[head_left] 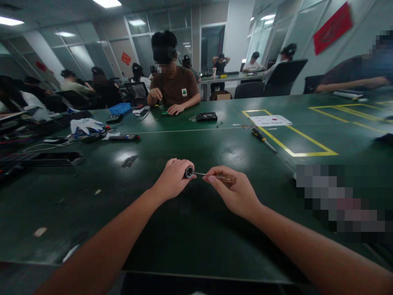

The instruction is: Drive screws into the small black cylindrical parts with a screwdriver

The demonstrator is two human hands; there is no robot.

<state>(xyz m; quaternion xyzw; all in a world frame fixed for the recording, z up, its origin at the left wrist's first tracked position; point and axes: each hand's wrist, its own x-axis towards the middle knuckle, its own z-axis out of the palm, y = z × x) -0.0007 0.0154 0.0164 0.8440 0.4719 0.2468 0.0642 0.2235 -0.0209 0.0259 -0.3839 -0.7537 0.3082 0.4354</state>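
Observation:
My left hand (174, 178) is closed around a small black cylindrical part (188, 172) whose round, ringed end faces me. In my right hand (235, 189) is a screwdriver with a clear brownish handle (225, 178), gripped between thumb and fingers. Its thin metal shaft (200, 174) points left and meets the side of the black part, or comes very close to it; the exact contact is too small to make out. Both hands are above the green table (196, 229), near its front middle. My left fingers hide most of the black part.
A larger screwdriver (263, 140) lies right of centre by yellow tape marks (313, 155). White gloves (86, 126), a blue tray (119, 108) and cables are at the left. Across the table a co-worker in a brown shirt (175, 86) handles a small green board. A black device (206, 116) lies nearby.

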